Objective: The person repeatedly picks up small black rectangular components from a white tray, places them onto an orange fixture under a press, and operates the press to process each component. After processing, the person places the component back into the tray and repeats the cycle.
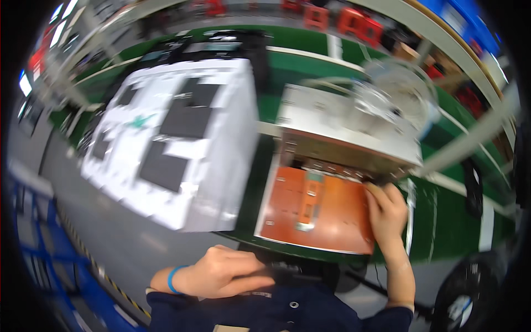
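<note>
On green bench (453, 221), in front of metal box (315, 108): orange board (345, 216), flat. Apparently stiff, fairly light, possibly slippery; best held by opposite edges. Before box's right end: right grip (389, 213) at board's edge, closure uncertain through blur. Front-left of box, well apart: left grip (224, 271), loosely curled, contents unclear.

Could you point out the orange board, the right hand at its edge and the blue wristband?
Orange board (344, 213): head view, on its flat orange surface.
Right hand (389, 213): head view, on the back of the hand.
Blue wristband (172, 278): head view, on its outer surface.
</note>
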{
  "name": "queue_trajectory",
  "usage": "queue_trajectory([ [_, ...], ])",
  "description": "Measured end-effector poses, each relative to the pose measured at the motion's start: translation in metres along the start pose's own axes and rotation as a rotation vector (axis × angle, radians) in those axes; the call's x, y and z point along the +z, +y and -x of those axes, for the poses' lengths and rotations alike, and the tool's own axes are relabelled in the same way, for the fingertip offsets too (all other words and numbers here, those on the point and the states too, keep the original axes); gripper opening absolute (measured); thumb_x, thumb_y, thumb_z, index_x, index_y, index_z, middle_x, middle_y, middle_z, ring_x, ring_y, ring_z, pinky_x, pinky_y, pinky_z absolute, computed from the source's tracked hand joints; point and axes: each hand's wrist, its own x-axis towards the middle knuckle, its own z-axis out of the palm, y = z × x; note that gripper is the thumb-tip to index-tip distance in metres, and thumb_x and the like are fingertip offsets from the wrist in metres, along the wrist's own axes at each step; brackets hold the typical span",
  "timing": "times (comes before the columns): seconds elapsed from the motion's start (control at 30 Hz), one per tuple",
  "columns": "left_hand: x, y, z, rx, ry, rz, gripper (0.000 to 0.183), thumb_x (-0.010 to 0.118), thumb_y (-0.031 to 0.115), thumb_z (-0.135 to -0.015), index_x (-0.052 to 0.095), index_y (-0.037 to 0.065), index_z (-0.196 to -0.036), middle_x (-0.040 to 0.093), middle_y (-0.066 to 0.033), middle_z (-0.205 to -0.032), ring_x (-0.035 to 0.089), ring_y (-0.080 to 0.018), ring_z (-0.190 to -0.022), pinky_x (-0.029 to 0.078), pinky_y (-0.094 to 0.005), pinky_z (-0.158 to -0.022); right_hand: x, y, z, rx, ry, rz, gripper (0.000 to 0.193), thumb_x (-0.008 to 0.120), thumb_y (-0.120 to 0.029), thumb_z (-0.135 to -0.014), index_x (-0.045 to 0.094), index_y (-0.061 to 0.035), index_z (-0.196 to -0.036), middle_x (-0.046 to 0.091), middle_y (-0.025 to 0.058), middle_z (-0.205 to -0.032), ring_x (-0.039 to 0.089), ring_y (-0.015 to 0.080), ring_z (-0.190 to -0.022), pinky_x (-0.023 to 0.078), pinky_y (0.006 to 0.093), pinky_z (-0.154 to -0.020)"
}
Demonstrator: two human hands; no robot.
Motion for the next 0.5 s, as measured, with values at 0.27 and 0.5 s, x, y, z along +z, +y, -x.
queue_trajectory([
  [0.27, -0.184, 0.023, 0.006, -0.380, 0.760, -0.425, 0.031, 0.060, 0.021, -0.092, 0.057, 0.003, -0.067, 0.059, -0.0016, -0.061, 0.052, -0.0072, -0.045, 0.040, -0.0191, -0.045, -0.012, -0.116, -0.106, -0.409, 0.074, -0.512, 0.026, 0.076, -0.002, -0.069, 0.068, -0.0032, -0.094, 0.062, 0.0080, -0.083, 0.060, 0.0252, -0.074, 0.049, 0.0336, -0.064],
  [0.5, -0.272, -0.104, -0.030, -0.857, 0.547, -0.170, 0.038, 0.068, 0.043, -0.087, 0.068, 0.005, -0.082, 0.058, 0.0002, -0.058, 0.053, -0.0054, -0.048, 0.040, -0.0186, -0.045, 0.063, -0.196, -0.181, -0.473, -0.184, -0.483, 0.043, 0.076, -0.030, -0.076, 0.063, -0.0023, -0.106, 0.066, 0.0147, -0.096, 0.059, 0.0321, -0.094, 0.047, 0.0399, -0.085],
])
